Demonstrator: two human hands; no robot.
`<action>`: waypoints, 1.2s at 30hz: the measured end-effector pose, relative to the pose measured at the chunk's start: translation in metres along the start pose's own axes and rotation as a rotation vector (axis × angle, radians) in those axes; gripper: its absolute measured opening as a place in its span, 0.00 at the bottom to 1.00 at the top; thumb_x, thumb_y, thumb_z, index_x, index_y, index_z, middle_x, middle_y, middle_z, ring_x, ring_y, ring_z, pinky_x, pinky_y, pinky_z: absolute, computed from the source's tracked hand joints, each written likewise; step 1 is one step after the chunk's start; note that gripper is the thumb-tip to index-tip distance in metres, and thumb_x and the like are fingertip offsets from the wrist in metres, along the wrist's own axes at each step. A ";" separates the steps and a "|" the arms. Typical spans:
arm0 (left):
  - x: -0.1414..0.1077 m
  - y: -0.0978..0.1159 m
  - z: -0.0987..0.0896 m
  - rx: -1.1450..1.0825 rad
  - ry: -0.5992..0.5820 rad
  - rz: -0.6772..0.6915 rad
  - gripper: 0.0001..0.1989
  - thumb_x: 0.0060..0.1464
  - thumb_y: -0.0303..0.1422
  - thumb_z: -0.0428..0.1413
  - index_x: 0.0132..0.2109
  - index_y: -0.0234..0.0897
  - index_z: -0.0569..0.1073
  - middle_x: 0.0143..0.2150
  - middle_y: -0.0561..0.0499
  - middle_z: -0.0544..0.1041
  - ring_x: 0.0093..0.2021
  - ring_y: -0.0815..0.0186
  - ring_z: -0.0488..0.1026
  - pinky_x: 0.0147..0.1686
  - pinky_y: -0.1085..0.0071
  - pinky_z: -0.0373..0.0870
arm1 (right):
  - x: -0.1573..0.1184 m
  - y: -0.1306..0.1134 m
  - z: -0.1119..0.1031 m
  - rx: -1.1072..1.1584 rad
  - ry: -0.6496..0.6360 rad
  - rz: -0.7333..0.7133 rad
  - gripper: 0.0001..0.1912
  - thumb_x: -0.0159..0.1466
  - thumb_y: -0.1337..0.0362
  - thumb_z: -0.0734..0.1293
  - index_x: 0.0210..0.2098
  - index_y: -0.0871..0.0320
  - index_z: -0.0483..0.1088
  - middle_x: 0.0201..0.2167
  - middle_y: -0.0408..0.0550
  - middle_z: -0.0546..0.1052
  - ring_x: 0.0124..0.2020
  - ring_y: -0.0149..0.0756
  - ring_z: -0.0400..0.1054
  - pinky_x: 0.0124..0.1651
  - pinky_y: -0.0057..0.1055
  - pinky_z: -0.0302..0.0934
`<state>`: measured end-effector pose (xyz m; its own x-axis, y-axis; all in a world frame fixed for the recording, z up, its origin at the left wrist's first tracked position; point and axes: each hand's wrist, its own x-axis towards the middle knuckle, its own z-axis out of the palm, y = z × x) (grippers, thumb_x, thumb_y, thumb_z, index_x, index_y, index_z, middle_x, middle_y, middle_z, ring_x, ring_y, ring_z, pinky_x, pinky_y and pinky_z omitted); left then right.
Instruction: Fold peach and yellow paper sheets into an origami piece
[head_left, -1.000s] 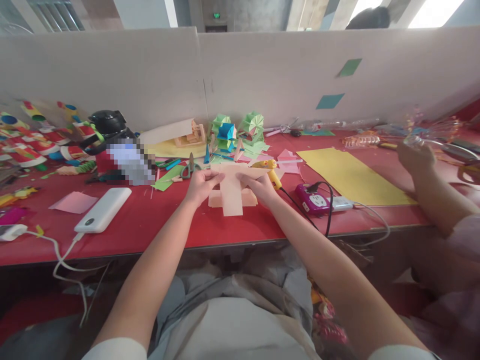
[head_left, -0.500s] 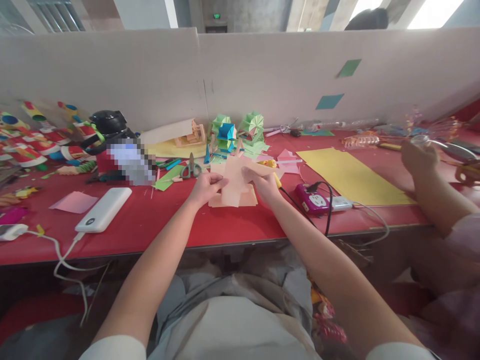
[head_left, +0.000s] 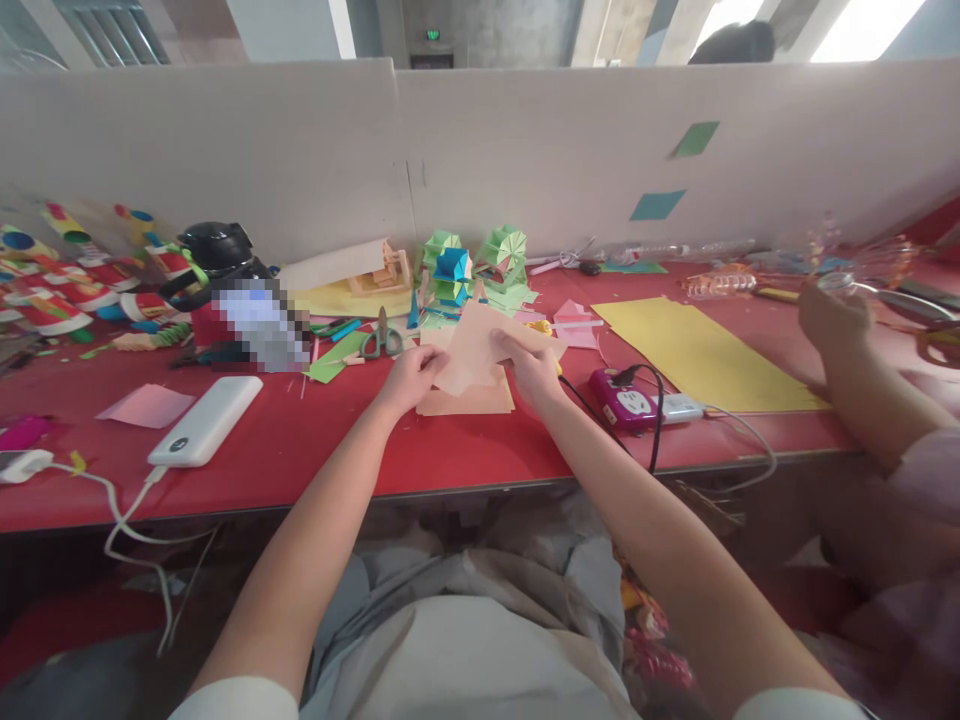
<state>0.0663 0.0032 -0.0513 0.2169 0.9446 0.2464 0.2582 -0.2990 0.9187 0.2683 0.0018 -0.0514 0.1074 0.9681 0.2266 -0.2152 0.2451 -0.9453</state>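
Note:
Between my hands is a pale peach sheet of paper (head_left: pixel 474 350), held tilted over more peach paper (head_left: pixel 465 402) lying on the red table. My left hand (head_left: pixel 417 376) pinches the sheet's left edge between thumb and fingers. On the other side my right hand (head_left: pixel 531 368) grips it, thumb on top and fingers underneath, hidden by the paper. Grey-green scissors (head_left: pixel 382 340) lie just beyond my left hand. Folded green paper shapes (head_left: pixel 504 250) and a blue one (head_left: pixel 453 272) stand behind the sheet.
A purple power socket (head_left: pixel 626 400) with cables and a large yellow sheet (head_left: pixel 705 350) lie to the right. A white power bank (head_left: pixel 206 422) is at left, near a black-lidded bottle (head_left: pixel 217 250). At far right another person's hand (head_left: pixel 836 320) works over the table.
The peach sheet has turned in my hands, its lower end swinging left and its top edge now slanting. My right hand has shifted slightly; my left hand stays nearly in place.

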 end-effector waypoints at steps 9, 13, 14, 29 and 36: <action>0.002 -0.008 -0.002 0.028 -0.008 0.064 0.10 0.51 0.37 0.59 0.39 0.36 0.77 0.36 0.46 0.79 0.38 0.60 0.76 0.37 0.68 0.71 | 0.005 0.005 -0.004 0.042 0.008 0.003 0.18 0.51 0.49 0.74 0.35 0.52 0.71 0.39 0.50 0.77 0.45 0.47 0.72 0.43 0.44 0.72; 0.002 -0.007 -0.005 0.085 0.020 0.045 0.10 0.52 0.39 0.58 0.35 0.36 0.76 0.31 0.48 0.77 0.32 0.62 0.73 0.32 0.69 0.68 | 0.005 0.005 -0.004 0.062 0.013 0.030 0.19 0.50 0.49 0.75 0.35 0.53 0.72 0.38 0.50 0.78 0.45 0.47 0.73 0.43 0.44 0.72; 0.001 -0.006 -0.005 0.106 0.016 0.045 0.10 0.52 0.39 0.57 0.34 0.37 0.75 0.29 0.50 0.76 0.30 0.63 0.72 0.30 0.69 0.67 | 0.005 0.004 -0.003 0.074 0.015 0.037 0.20 0.50 0.49 0.76 0.36 0.53 0.72 0.38 0.50 0.78 0.45 0.47 0.73 0.44 0.44 0.72; -0.003 -0.005 -0.047 0.335 0.003 0.064 0.09 0.55 0.38 0.54 0.33 0.37 0.73 0.32 0.50 0.76 0.34 0.62 0.70 0.36 0.68 0.63 | 0.004 -0.005 -0.008 0.066 -0.203 0.158 0.23 0.50 0.54 0.76 0.43 0.55 0.77 0.41 0.49 0.78 0.41 0.38 0.73 0.40 0.35 0.72; 0.001 -0.001 -0.058 0.339 0.205 0.030 0.10 0.55 0.38 0.53 0.35 0.35 0.73 0.30 0.50 0.76 0.32 0.64 0.71 0.33 0.69 0.65 | 0.001 -0.008 -0.006 0.036 -0.271 0.269 0.15 0.50 0.59 0.75 0.36 0.56 0.74 0.34 0.45 0.77 0.34 0.33 0.72 0.38 0.31 0.70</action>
<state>0.0115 0.0121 -0.0344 0.0459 0.9321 0.3594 0.5586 -0.3222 0.7643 0.2764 0.0004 -0.0448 -0.2172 0.9757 0.0302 -0.2356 -0.0223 -0.9716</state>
